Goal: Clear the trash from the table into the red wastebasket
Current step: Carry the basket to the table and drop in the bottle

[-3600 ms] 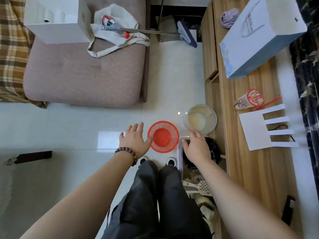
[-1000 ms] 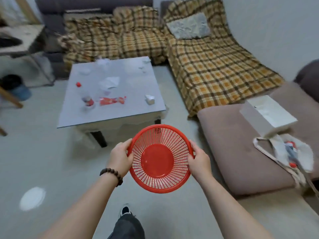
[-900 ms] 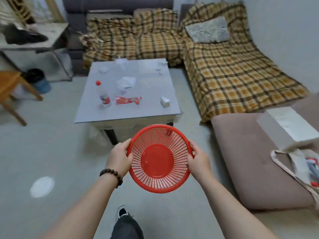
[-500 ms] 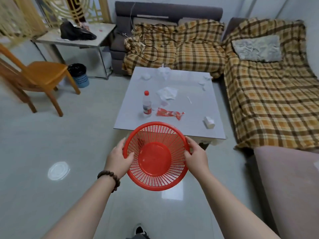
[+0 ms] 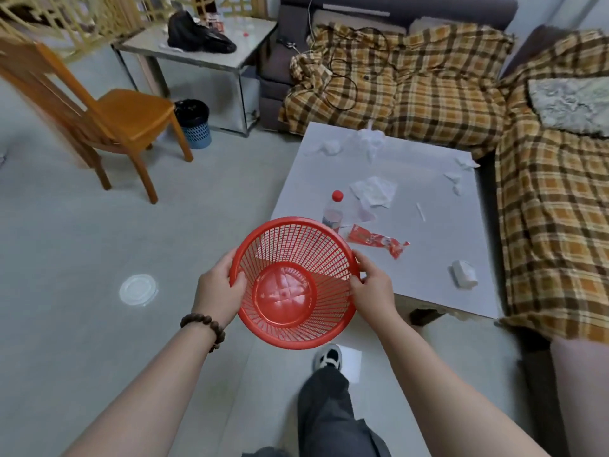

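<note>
Red plastic mesh fills the middle of our view: the wastebasket [image 5: 294, 282] is held up in front of us, its mouth tipped toward us so we see its solid round bottom. Our left hand [image 5: 219, 289] grips the rim on the left side, thumb hooked over the edge and fingers curled behind the wall; a beaded bracelet [image 5: 204, 325] sits on that wrist. Our right hand [image 5: 371, 289] grips the opposite rim the same way, thumb on top. The basket hangs above the floor, overlapping the near left corner of the grey table [image 5: 435, 275].

On that table we see the trash. A clear bottle with a red cap [image 5: 333, 211] stands upright just behind the basket's far rim. A red wrapper [image 5: 376, 241] lies flat beside it, to the right. Beyond them lies a flattened white tissue [image 5: 373, 191], and a crumpled white paper [image 5: 369, 140] sits at the far edge. A small white wad [image 5: 464, 278] rests near the right front edge.

A wooden chair [image 5: 108, 117] stands to the left, with a plaid-covered sofa [image 5: 412, 80] behind the table. One shoe [image 5: 328, 356] shows below the basket.
</note>
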`<state>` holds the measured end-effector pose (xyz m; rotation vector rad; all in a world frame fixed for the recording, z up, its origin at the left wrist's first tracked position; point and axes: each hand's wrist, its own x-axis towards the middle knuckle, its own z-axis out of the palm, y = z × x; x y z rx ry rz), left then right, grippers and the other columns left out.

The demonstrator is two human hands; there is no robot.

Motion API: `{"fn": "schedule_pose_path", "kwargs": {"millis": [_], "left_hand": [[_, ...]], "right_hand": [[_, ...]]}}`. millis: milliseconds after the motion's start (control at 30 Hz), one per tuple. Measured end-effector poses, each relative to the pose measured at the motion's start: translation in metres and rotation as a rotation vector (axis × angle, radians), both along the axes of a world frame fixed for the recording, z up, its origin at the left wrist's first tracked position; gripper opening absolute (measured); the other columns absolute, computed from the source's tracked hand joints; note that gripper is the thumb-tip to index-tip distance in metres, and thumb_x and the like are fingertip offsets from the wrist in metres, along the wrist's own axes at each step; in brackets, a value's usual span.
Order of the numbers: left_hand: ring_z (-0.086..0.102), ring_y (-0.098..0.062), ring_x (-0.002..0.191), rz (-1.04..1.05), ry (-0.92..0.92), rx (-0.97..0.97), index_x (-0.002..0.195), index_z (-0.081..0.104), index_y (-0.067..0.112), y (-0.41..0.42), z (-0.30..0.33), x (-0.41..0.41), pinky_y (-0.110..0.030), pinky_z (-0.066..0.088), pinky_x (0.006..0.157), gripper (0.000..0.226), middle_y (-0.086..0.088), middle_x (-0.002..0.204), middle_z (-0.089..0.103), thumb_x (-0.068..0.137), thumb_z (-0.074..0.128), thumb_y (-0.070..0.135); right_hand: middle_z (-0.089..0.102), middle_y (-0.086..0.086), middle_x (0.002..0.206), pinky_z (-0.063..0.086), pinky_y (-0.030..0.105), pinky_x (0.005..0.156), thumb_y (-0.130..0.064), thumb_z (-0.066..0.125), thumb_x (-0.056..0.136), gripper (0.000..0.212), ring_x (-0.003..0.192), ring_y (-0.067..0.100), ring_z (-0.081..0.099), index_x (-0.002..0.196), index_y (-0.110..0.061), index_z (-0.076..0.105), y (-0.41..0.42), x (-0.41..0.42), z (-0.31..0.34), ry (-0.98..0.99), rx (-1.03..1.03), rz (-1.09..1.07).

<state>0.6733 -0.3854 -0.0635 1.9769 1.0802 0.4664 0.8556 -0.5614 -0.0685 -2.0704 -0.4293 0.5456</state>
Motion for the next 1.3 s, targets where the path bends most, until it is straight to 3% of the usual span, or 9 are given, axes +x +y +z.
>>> {"fn": "schedule_pose_path", "kwargs": {"millis": [133, 300, 433, 600, 733, 867, 1067, 1167, 1300], "left_hand": [[0.061, 0.016, 0.075, 0.027, 0.007, 0.027, 0.12, 0.066, 0.028, 0.039, -0.003, 0.037, 0.001, 0.039, 0.058, 0.041, 0.027, 0.081, 0.065, 0.087, 0.056, 0.005], [0.068, -0.009, 0.071, 0.107, 0.083, 0.016, 0.106, 0.066, 0.035, 0.092, -0.004, 0.096, -0.023, 0.053, 0.062, 0.038, 0.016, 0.073, 0.069, 0.085, 0.055, 0.006], [0.061, -0.002, 0.066, 0.165, 0.153, 0.09, 0.112, 0.07, 0.025, 0.126, -0.005, 0.135, -0.012, 0.039, 0.055, 0.037, 0.02, 0.069, 0.06, 0.084, 0.058, 0.005], [0.058, 0.014, 0.065, 0.226, 0.175, 0.085, 0.108, 0.063, 0.038, 0.152, -0.007, 0.161, 0.001, 0.036, 0.049, 0.044, 0.019, 0.067, 0.06, 0.083, 0.057, 0.003], [0.059, 0.006, 0.06, 0.268, 0.234, 0.08, 0.111, 0.064, 0.035, 0.172, -0.013, 0.173, -0.003, 0.033, 0.046, 0.042, 0.022, 0.067, 0.059, 0.085, 0.056, 0.004], [0.056, 0.003, 0.065, 0.256, 0.281, 0.07, 0.113, 0.064, 0.028, 0.192, -0.025, 0.179, -0.009, 0.034, 0.054, 0.037, 0.021, 0.07, 0.06, 0.087, 0.055, 0.004], [0.055, -0.008, 0.058, 0.302, 0.33, 0.03, 0.114, 0.065, 0.022, 0.225, -0.036, 0.19, -0.019, 0.035, 0.052, 0.037, 0.008, 0.065, 0.06, 0.084, 0.053, 0.004], [0.054, -0.014, 0.06, 0.333, 0.333, 0.01, 0.114, 0.065, 0.021, 0.24, -0.035, 0.196, -0.023, 0.038, 0.055, 0.037, 0.007, 0.068, 0.059, 0.085, 0.052, 0.004], [0.058, -0.026, 0.071, 0.311, 0.338, -0.01, 0.119, 0.064, 0.02, 0.251, -0.029, 0.21, -0.03, 0.045, 0.067, 0.039, -0.004, 0.081, 0.066, 0.086, 0.051, 0.004]], "right_hand": [[0.064, -0.003, 0.119, 0.057, 0.044, 0.082, -0.011, 0.051, 0.091, 0.046, 0.096, 0.019, 0.064, 0.133, -0.03, 0.049, 0.046, 0.048, -0.015, 0.028, 0.006, 0.055], [0.066, -0.001, 0.114, 0.049, 0.024, 0.068, -0.027, 0.058, 0.09, 0.039, 0.083, 0.012, 0.063, 0.129, -0.027, 0.053, 0.103, 0.123, -0.033, 0.009, -0.026, 0.091], [0.056, 0.005, 0.127, 0.049, 0.035, 0.087, -0.03, 0.058, 0.09, 0.042, 0.103, 0.022, 0.06, 0.131, -0.023, 0.05, 0.136, 0.18, -0.046, -0.066, -0.168, 0.132], [0.038, 0.005, 0.145, 0.041, 0.04, 0.103, -0.023, 0.063, 0.088, 0.056, 0.126, 0.025, 0.045, 0.139, -0.019, 0.04, 0.169, 0.224, -0.066, -0.088, -0.302, 0.246], [0.044, 0.006, 0.142, 0.043, 0.039, 0.099, -0.018, 0.063, 0.087, 0.059, 0.122, 0.026, 0.049, 0.141, -0.02, 0.037, 0.188, 0.236, -0.089, -0.028, -0.367, 0.337], [0.059, 0.012, 0.125, 0.047, 0.04, 0.09, -0.02, 0.056, 0.09, 0.044, 0.11, 0.032, 0.056, 0.132, -0.018, 0.045, 0.197, 0.241, -0.105, 0.001, -0.417, 0.312], [0.058, 0.002, 0.108, 0.05, 0.043, 0.077, -0.021, 0.052, 0.092, 0.036, 0.093, 0.027, 0.056, 0.126, -0.022, 0.045, 0.215, 0.253, -0.075, -0.067, -0.201, 0.126], [0.059, -0.004, 0.102, 0.041, 0.027, 0.082, -0.023, 0.056, 0.09, 0.033, 0.093, 0.019, 0.057, 0.123, -0.026, 0.048, 0.226, 0.26, -0.041, -0.129, 0.006, 0.045], [0.058, -0.02, 0.094, 0.043, 0.005, 0.068, -0.029, 0.059, 0.088, 0.026, 0.083, 0.002, 0.061, 0.111, -0.036, 0.049, 0.247, 0.259, -0.001, -0.134, 0.158, 0.057]]}}
